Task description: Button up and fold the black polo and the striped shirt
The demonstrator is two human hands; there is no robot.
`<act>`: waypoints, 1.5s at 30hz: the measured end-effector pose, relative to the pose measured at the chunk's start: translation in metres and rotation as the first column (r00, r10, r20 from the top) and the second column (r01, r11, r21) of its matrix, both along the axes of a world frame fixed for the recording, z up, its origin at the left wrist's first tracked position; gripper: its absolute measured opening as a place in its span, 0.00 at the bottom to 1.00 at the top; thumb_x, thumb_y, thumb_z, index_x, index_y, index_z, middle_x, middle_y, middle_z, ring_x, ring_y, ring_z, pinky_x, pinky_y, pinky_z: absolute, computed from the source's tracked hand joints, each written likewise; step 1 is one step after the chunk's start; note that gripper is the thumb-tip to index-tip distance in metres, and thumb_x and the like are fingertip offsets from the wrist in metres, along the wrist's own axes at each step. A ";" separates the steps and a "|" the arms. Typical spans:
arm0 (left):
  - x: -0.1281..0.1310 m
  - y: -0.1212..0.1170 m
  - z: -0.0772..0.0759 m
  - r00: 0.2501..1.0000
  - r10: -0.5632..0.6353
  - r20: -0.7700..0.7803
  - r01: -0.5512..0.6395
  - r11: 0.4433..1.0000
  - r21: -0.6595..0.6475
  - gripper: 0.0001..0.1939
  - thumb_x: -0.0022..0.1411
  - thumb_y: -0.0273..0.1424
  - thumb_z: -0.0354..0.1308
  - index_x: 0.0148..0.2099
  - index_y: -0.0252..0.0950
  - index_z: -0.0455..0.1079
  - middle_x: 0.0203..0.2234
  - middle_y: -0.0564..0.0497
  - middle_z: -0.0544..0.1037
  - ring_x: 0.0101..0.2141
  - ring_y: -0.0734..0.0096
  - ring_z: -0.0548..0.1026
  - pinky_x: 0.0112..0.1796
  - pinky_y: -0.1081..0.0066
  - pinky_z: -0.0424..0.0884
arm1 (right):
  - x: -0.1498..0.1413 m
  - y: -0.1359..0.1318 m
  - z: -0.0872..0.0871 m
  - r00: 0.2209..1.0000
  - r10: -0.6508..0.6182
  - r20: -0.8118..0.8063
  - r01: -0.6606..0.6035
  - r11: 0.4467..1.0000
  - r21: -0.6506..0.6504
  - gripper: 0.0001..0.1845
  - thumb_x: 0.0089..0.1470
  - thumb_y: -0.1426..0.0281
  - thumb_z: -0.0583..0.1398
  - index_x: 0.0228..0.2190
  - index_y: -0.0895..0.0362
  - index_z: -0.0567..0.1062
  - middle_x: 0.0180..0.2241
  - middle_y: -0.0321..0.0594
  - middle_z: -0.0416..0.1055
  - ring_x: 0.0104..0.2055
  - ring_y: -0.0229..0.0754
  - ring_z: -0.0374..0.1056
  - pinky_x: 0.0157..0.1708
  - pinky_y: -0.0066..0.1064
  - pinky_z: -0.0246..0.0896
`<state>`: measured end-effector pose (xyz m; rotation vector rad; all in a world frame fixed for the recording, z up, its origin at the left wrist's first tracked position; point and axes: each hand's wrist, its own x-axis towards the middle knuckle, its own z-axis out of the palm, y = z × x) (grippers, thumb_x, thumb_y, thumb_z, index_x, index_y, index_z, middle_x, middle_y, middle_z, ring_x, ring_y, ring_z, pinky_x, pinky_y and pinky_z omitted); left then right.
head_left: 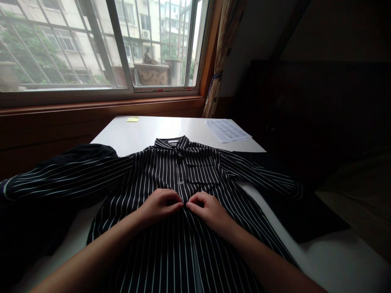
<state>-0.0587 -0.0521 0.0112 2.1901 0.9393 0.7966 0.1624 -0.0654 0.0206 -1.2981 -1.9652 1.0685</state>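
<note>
A black shirt with white stripes (152,175) lies spread face up, its collar (172,142) away from me and both sleeves stretched out to the sides. My left hand (163,204) and my right hand (205,205) meet at the front placket, about mid-chest. Each has thumb and fingers pinched together on the placket edge, their tips almost touching. Whatever small part sits between the fingertips is hidden. Just above the hands a round button (181,182) shows on the placket. The chest pocket (203,174) lies above my right hand. Below the hands the front edges part slightly.
The shirt rests on a white table (106,132). A yellow sticky note (132,119) and printed papers (228,130) lie at its far end. Dark cloth (82,152) is under the left sleeve, and more dark fabric (308,215) at right. Beyond stands a barred window (128,49).
</note>
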 end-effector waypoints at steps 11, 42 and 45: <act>-0.002 0.000 0.001 0.999 0.010 -0.037 -0.013 0.998 -0.066 0.07 0.64 0.31 0.60 0.36 0.34 0.76 0.29 0.52 0.78 0.30 0.75 0.74 0.34 0.77 0.67 | 0.002 0.001 -0.001 1.000 0.011 -0.006 -0.011 1.000 0.008 0.08 0.57 0.65 0.62 0.31 0.56 0.78 0.33 0.37 0.75 0.38 0.41 0.70 0.40 0.32 0.61; -0.005 0.003 -0.004 0.995 0.062 -0.075 -0.063 0.998 0.000 0.09 0.67 0.33 0.57 0.36 0.35 0.74 0.29 0.52 0.76 0.30 0.74 0.73 0.33 0.74 0.66 | 0.008 0.008 -0.007 1.000 -0.024 0.000 0.024 0.991 0.131 0.06 0.59 0.70 0.60 0.37 0.54 0.78 0.35 0.36 0.74 0.39 0.41 0.69 0.42 0.33 0.63; -0.008 0.006 -0.005 0.989 0.078 -0.126 -0.075 0.997 0.029 0.07 0.66 0.32 0.57 0.37 0.35 0.73 0.29 0.52 0.76 0.30 0.74 0.72 0.33 0.74 0.65 | 0.012 0.013 -0.009 0.998 -0.037 0.044 0.029 0.982 0.188 0.09 0.59 0.71 0.60 0.42 0.53 0.77 0.36 0.37 0.72 0.39 0.41 0.68 0.43 0.34 0.64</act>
